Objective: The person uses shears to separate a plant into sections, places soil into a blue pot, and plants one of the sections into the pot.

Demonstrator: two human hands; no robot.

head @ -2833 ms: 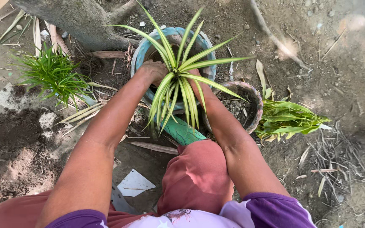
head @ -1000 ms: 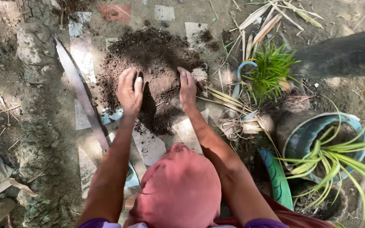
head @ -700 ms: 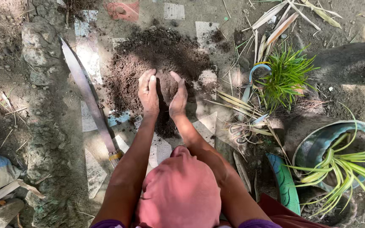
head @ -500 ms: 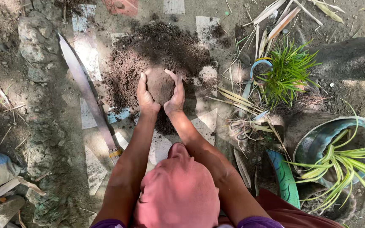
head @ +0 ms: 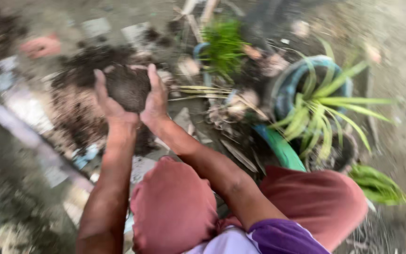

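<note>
My left hand point(head: 108, 100) and my right hand point(head: 155, 97) are cupped together around a dark clump of soil point(head: 128, 84), lifted a little above the soil pile point(head: 78, 101) on the ground. Right of my hands stands a blue-rimmed pot point(head: 306, 77) with a long-leaved green plant point(head: 323, 113) in it. The picture is blurred by motion.
A small grassy green plant point(head: 224, 44) sits behind, beside dry leaves and roots point(head: 226, 106). A long blade point(head: 29, 136) lies on the ground at left. Another green leafy plant point(head: 379, 186) lies at the right. My knees in red cloth point(head: 175, 207) fill the foreground.
My hands went from the potted plant to the soil pile, closed together on a clump and lifted it. The view has now swung right, toward the pot.
</note>
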